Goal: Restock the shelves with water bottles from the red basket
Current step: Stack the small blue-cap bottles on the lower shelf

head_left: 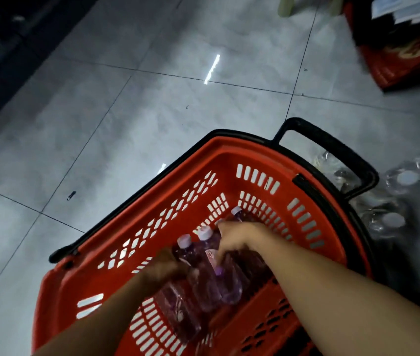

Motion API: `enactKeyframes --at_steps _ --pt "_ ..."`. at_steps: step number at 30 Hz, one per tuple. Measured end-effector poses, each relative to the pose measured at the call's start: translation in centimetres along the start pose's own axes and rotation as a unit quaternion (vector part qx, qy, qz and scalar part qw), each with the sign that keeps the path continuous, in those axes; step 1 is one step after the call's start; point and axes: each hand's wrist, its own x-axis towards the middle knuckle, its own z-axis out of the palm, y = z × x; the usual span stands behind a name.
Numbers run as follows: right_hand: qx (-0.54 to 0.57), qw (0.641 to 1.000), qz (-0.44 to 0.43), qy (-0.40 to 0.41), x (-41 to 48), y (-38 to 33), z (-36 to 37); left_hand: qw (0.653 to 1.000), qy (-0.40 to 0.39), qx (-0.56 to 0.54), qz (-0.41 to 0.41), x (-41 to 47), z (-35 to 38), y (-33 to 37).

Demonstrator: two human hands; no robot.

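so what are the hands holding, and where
Left hand grips the left bottle at its shoulder; right hand curls round the middle bottle at its upper body. Blurred, though.

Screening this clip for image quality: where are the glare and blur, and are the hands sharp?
Head view: dim overall; glare streaks on the floor tiles; top corners smeared by motion, the red box worst; both the left hand and right hand are soft over the water bottles; the red basket rim is fairly crisp.
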Motion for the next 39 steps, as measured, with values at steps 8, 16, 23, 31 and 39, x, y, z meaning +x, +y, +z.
enactKeyframes --at_steps 8,16,23,31,39 --pt "0.427 0.887 -0.153 0.080 -12.5 -0.9 -5.0 0.967 -0.037 -0.184 0.175 -3.9 1.7 11.2" --pt "0.427 0.816 -0.277 0.273 -26.0 -1.7 -5.9 0.902 -0.171 -0.263 0.297 -10.2 9.1 22.0" --pt "0.385 0.749 -0.223 0.491 -38.7 3.8 -3.3 0.846 -0.339 -0.167 0.377 -15.1 18.3 27.9" --pt "0.385 0.466 -0.133 0.785 -51.6 10.6 6.4 0.777 -0.476 -0.114 0.396 -23.3 34.9 30.4" --pt "0.308 0.306 -0.029 0.900 -57.6 16.4 15.7 0.714 -0.571 -0.066 0.399 -29.5 48.6 28.1"
